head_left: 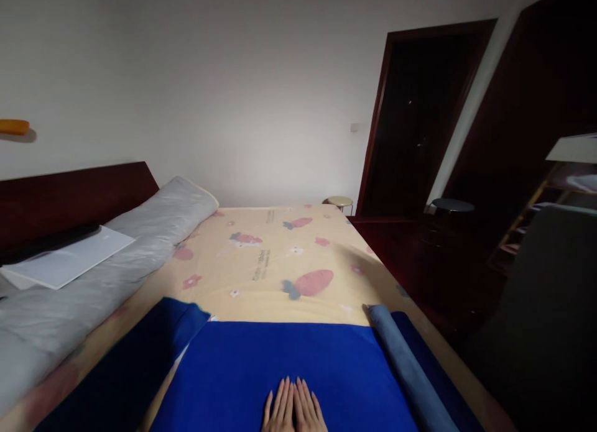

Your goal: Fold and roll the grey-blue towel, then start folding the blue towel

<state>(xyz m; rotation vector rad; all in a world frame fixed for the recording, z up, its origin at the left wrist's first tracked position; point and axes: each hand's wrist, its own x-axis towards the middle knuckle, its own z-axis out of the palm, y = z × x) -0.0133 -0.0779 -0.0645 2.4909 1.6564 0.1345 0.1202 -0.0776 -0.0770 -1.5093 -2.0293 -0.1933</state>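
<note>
My left hand [280, 409] and my right hand [308, 410] lie flat side by side, fingers stretched out and touching, on a bright blue cloth [261, 363] spread across the near end of the bed. Neither hand holds anything. Left of it a darker blue part of the cloth [140, 351] runs toward the bed's left side. To the right lies a grey-blue folded strip [401, 363], running along the cloth's right edge. Under it all is a yellow bed sheet [280, 258] printed with pink carrots.
A long grey bolster [153, 233] lies along the dark wooden headboard [69, 196], with a white flat sheet [65, 258] on it. Beyond the bed are a round stool [339, 201], a dark doorway [420, 121], a second stool [451, 205] and dark furniture at the right.
</note>
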